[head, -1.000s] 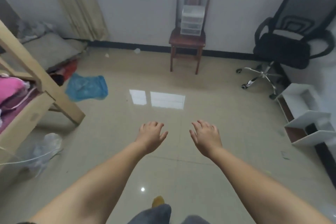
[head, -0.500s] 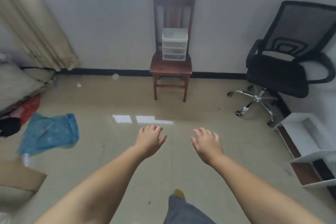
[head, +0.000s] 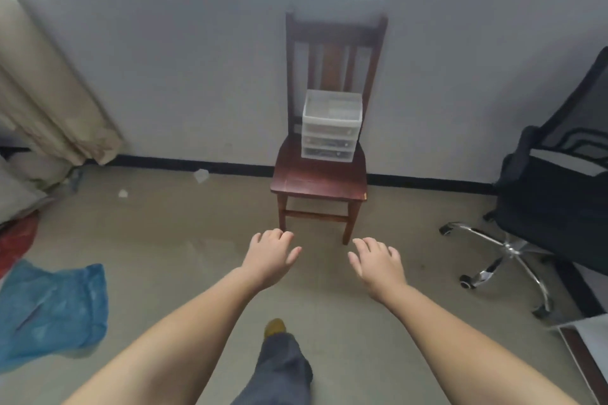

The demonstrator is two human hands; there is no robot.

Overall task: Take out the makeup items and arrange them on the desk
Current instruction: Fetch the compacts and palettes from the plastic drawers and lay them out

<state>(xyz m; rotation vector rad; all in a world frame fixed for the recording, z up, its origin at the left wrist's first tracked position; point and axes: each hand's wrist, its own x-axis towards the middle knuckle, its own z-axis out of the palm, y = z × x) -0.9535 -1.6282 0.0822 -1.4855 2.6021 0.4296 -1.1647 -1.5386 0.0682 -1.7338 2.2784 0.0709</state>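
While the drawer box (head: 330,126) sits on the wooden chair (head: 319,179), left hand (head: 271,255) and right hand (head: 378,261) hover well short, fingers loosely spread, holding nothing.

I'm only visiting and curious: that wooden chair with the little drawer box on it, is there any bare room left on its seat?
Yes. The small translucent plastic drawer unit sits at the back of the dark red wooden chair; the seat's front half is bare. Behind it the backrest crowds close. Both hands, left hand and right hand, are empty.
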